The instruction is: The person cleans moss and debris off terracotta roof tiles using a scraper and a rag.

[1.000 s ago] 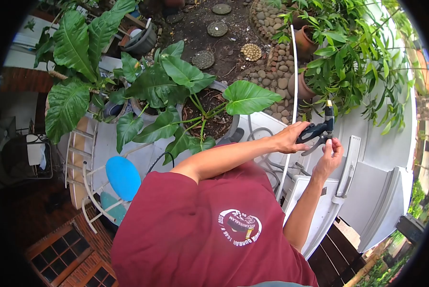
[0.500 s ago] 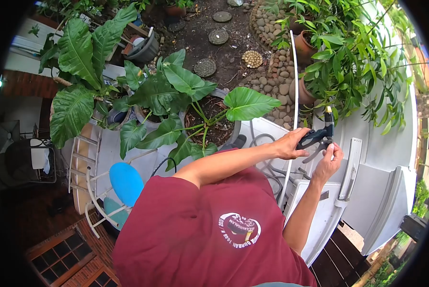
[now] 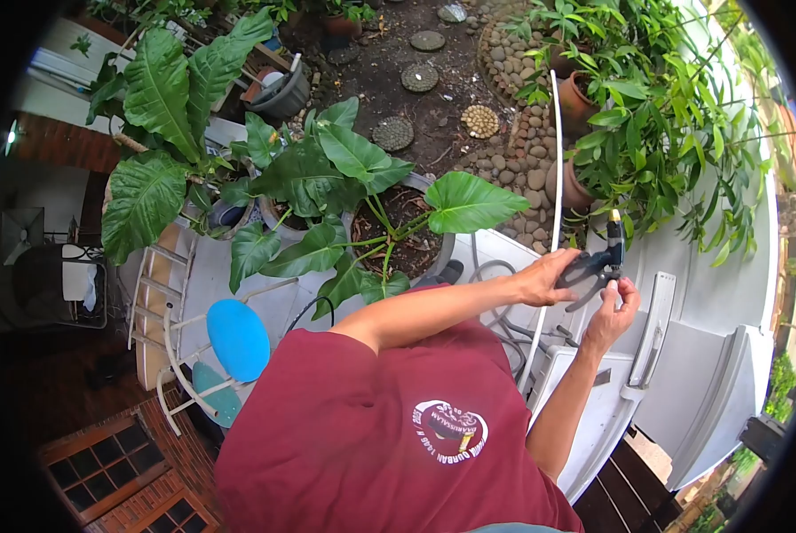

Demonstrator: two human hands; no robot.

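A black hose spray gun (image 3: pixel 614 245) with a brass-coloured tip stands nearly upright in front of me, tip toward the top of the view. My left hand (image 3: pixel 544 279) reaches across from the left and grips its looped handle side, fingers partly hidden. Beneath the nozzle body, my right hand (image 3: pixel 613 317) is closed, with thumb and fingertips pinched at the gun's lower end. What exactly those fingertips cover is hidden. A grey hose (image 3: pixel 495 266) lies in loops on the pale floor under my left forearm.
A white pole (image 3: pixel 556 169) runs lengthwise past my left hand. Large-leaved potted plants (image 3: pixel 362 178) stand ahead and left. A blue-seated chair (image 3: pixel 238 340) is at my left. Leafy pots (image 3: pixel 577 105) line the right wall, and a white cabinet-like piece (image 3: pixel 575 382) sits below my right arm.
The spray gun and both hands sit slightly lower in view, as the whole scene has shifted down and right a little. The grip on the gun looks nearly the same.
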